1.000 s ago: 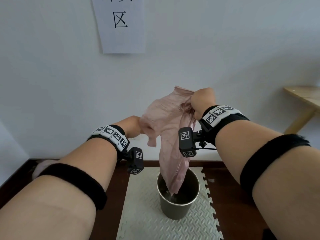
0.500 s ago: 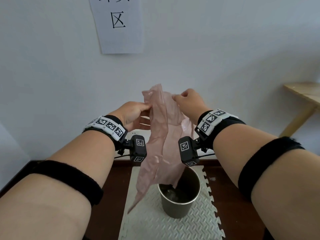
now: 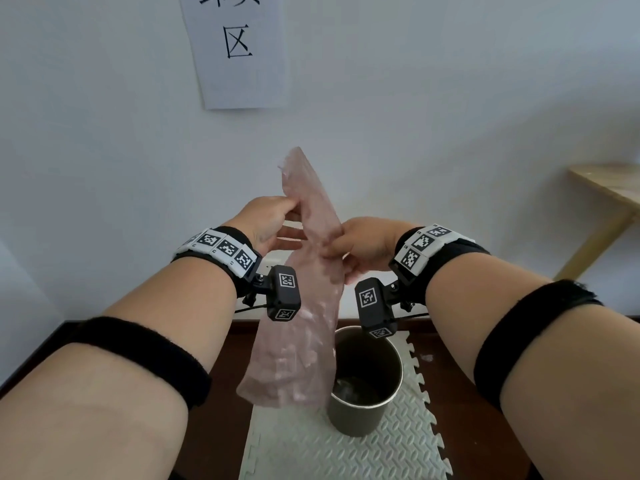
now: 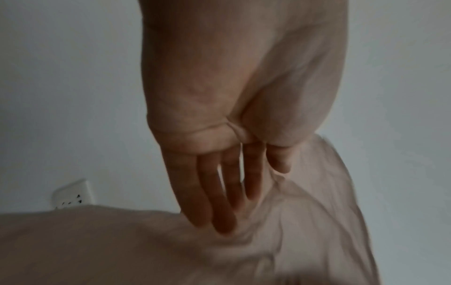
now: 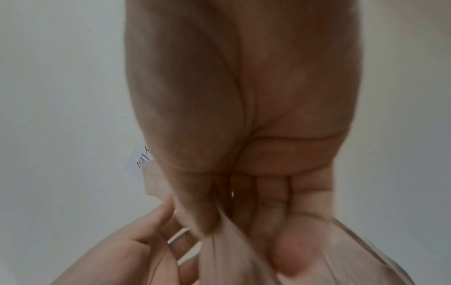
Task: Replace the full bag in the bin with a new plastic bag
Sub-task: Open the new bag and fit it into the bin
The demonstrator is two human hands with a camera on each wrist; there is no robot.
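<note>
A thin pink plastic bag (image 3: 304,296) hangs upright in the air above the floor, its lower end level with the rim of a dark round bin (image 3: 367,382). My left hand (image 3: 273,223) pinches the bag's left edge near the top between thumb and forefinger, the other fingers (image 4: 207,192) stretched out against the film (image 4: 317,212). My right hand (image 3: 360,244) pinches the bag's right edge a little lower, fingers (image 5: 280,221) curled round the plastic (image 5: 219,260). The bin's inside is dark with something crumpled at the bottom.
The bin stands on a pale foam mat (image 3: 311,445) over a dark brown floor, close to a white wall. A paper sign (image 3: 239,50) hangs on the wall above. A wooden table corner (image 3: 609,188) juts in at the right. A wall socket (image 4: 70,194) shows low down.
Both hands have come closer together on the bag. The bag went from spread and dipping into the bin to a narrow upright strip hanging left of the bin's mouth.
</note>
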